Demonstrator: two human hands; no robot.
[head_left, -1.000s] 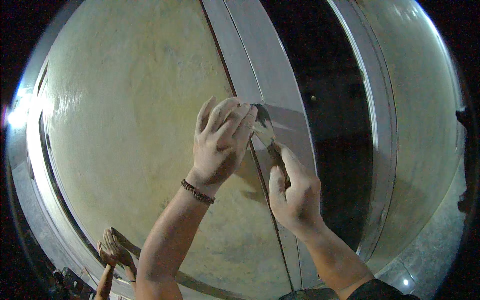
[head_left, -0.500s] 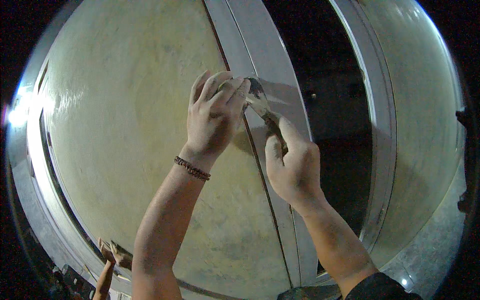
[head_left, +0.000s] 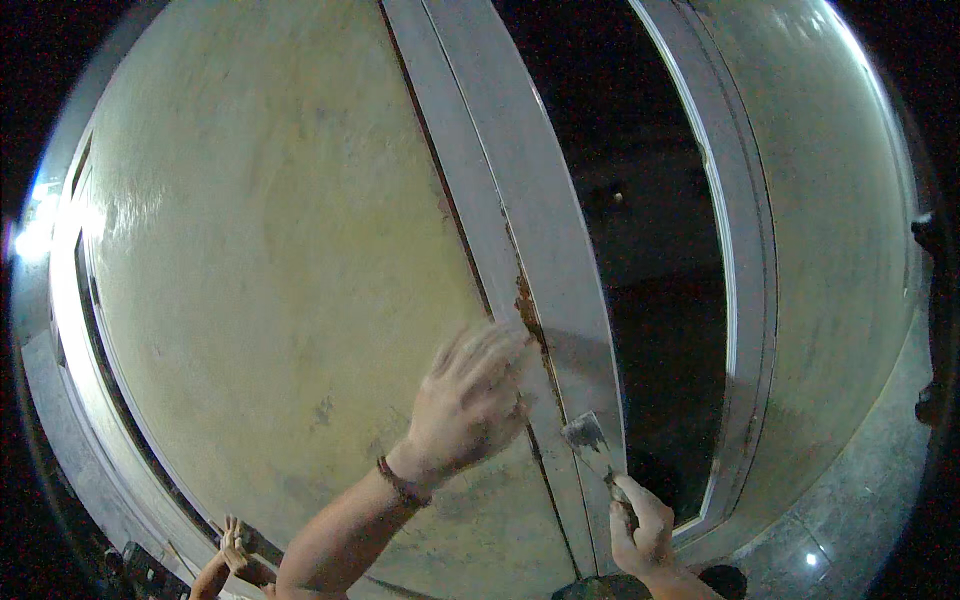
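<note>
My right hand (head_left: 643, 525) grips the handle of a putty knife (head_left: 588, 437), its dark-smeared blade over the lower part of a pale grey frame (head_left: 560, 210). My left hand (head_left: 470, 395), with a brown beaded bracelet (head_left: 402, 485) at the wrist, is at the frame's left edge. Its fingers are blurred by motion, and I cannot make out whether they hold anything. Just above its fingertips, a rough brown damaged strip (head_left: 524, 298) runs along the seam of the frame.
A stained yellowish wall (head_left: 260, 260) lies left of the frame, a dark opening or pane (head_left: 660, 270) right of it. Another pale wall (head_left: 830, 240) stands beyond. At lower left appear other hands (head_left: 240, 550); whether reflected, I cannot tell. Grey floor (head_left: 800, 530) shows lower right.
Both hands have moved down, the right one farther, drawing the putty knife away from the left fingers. The brown damaged strip is now uncovered.
</note>
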